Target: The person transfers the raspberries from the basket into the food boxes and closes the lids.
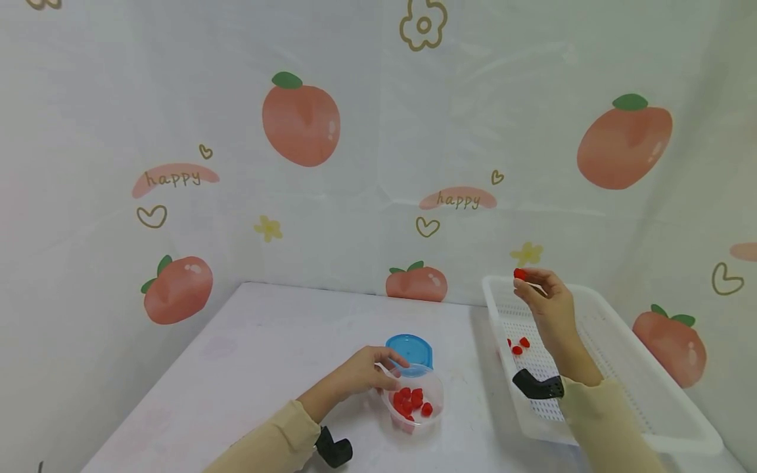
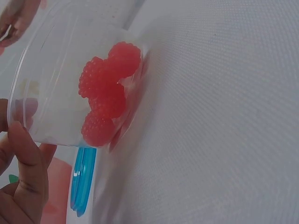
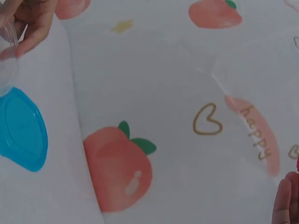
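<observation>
My left hand (image 1: 362, 375) pinches the rim of a clear plastic tub (image 1: 436, 393) standing on the table, with several red raspberries (image 1: 405, 405) inside. In the left wrist view, raspberries (image 2: 103, 84) lie against the bottom of the tub (image 2: 51, 93), and the thumb and fingers (image 2: 29, 163) grip its rim. Raised above the far left part of a white basket (image 1: 591, 299), my right hand (image 1: 552, 312) pinches one raspberry (image 1: 519, 273) between thumb and fingertips. Several raspberries (image 1: 517, 350) lie on the basket's floor at its left side.
A blue lid (image 1: 409, 349) lies on the table (image 1: 284, 341) just behind the tub; it also shows in the right wrist view (image 3: 23, 128). The basket stands at the table's right. Behind the table hangs a white sheet (image 1: 355, 217) printed with fruit.
</observation>
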`<state>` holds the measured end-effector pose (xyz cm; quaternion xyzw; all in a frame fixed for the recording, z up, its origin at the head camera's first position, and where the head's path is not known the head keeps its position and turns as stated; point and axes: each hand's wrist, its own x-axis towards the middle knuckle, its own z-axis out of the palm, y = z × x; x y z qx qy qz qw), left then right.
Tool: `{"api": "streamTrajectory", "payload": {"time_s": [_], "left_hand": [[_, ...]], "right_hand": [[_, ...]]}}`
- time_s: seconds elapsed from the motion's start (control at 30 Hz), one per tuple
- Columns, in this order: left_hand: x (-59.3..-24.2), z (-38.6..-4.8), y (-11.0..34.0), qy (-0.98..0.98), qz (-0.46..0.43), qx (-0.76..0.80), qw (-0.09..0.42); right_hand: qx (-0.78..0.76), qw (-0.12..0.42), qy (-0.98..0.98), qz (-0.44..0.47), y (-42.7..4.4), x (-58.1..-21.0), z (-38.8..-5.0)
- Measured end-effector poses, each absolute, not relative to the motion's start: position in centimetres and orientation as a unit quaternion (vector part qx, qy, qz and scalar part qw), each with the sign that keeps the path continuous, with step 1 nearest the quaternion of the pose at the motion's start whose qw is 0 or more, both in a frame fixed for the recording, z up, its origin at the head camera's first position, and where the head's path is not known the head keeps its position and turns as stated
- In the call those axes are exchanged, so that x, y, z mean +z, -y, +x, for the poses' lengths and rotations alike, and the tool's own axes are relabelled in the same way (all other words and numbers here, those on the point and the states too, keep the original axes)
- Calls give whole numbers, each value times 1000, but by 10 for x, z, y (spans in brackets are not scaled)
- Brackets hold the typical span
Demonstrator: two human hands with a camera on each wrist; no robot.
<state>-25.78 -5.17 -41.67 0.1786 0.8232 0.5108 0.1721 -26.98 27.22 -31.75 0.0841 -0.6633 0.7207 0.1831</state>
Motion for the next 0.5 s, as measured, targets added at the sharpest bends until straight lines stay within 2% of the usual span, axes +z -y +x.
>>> {"api": "streamTrajectory", "payload": {"time_s": [0.27,0.5], "left_hand": [[-416,-257,52,-821,174,515,176],[-416,-257,51,-821,176,514,174]], "right_hand": [[719,188,659,113,-238,-313,-257],[700,180,679,131,-212,-324,-249]]}}
